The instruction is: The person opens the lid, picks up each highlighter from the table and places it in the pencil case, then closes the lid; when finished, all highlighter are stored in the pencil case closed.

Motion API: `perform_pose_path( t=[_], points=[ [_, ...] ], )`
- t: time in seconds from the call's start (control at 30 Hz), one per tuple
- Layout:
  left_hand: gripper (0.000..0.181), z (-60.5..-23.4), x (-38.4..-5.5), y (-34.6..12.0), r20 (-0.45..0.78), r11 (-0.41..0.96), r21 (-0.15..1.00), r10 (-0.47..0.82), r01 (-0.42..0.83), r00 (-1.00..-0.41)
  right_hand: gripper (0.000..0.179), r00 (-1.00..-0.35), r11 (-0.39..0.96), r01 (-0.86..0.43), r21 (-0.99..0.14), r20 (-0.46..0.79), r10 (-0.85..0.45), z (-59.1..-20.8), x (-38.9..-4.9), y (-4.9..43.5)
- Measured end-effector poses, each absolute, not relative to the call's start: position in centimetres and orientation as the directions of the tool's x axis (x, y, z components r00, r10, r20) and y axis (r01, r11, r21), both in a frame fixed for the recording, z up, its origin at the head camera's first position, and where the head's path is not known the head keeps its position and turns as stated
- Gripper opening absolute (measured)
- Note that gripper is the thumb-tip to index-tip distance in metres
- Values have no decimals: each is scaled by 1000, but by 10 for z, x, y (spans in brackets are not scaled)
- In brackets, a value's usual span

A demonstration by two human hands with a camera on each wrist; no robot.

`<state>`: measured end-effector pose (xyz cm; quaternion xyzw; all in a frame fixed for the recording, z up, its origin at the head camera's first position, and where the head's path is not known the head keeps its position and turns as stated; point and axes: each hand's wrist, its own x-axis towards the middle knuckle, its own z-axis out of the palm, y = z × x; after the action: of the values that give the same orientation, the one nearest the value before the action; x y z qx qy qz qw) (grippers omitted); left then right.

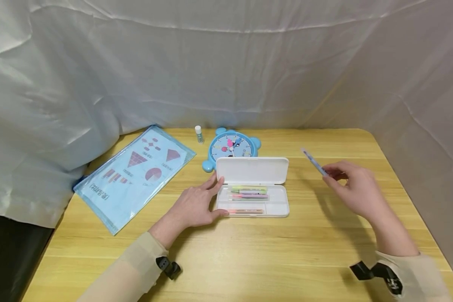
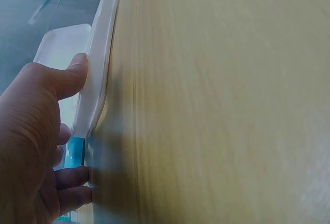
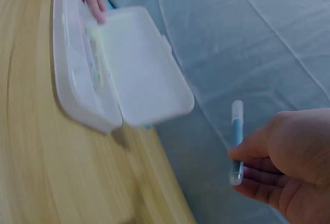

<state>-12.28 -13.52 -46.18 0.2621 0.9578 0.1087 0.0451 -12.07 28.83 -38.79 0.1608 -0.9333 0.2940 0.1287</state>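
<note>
A white pencil case (image 1: pixel 277 207) lies on the table with its lid (image 1: pixel 252 170) raised. Several coloured pens (image 1: pixel 249 195) lie inside, one of them in the front compartment. My left hand (image 1: pixel 196 204) grips the case's left end, its thumb (image 2: pixel 77 72) on the front wall and a finger at the lid's edge. Off to the right of the case, my right hand (image 1: pixel 356 186) pinches a slim blue pen (image 1: pixel 314 161) above the table. In the right wrist view, the same pen (image 3: pixel 237 131) shows clear ends and a blue middle.
Behind the case lies a blue toy clock (image 1: pixel 232 144), partly covered by the raised lid. A glue stick (image 1: pixel 199 135) stands to the clock's left. On the left side of the table is a blue zip folder (image 1: pixel 132 180) with printed charts. Grey cloth (image 1: pixel 226 63) hangs along the back.
</note>
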Motion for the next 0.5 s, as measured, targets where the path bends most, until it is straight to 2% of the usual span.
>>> perform_pose_path(
  t=[0.2,0.5],
  points=[
    [100,-462,-123,-135,-22,837,224,517,500,-856,21,-863,732,-473,-490,426,-272,-380,-121,264],
    [101,-463,-123,-135,-25,840,227,511,493,-859,24,-796,649,-598,-471,443,-412,-378,-124,233]
  ],
)
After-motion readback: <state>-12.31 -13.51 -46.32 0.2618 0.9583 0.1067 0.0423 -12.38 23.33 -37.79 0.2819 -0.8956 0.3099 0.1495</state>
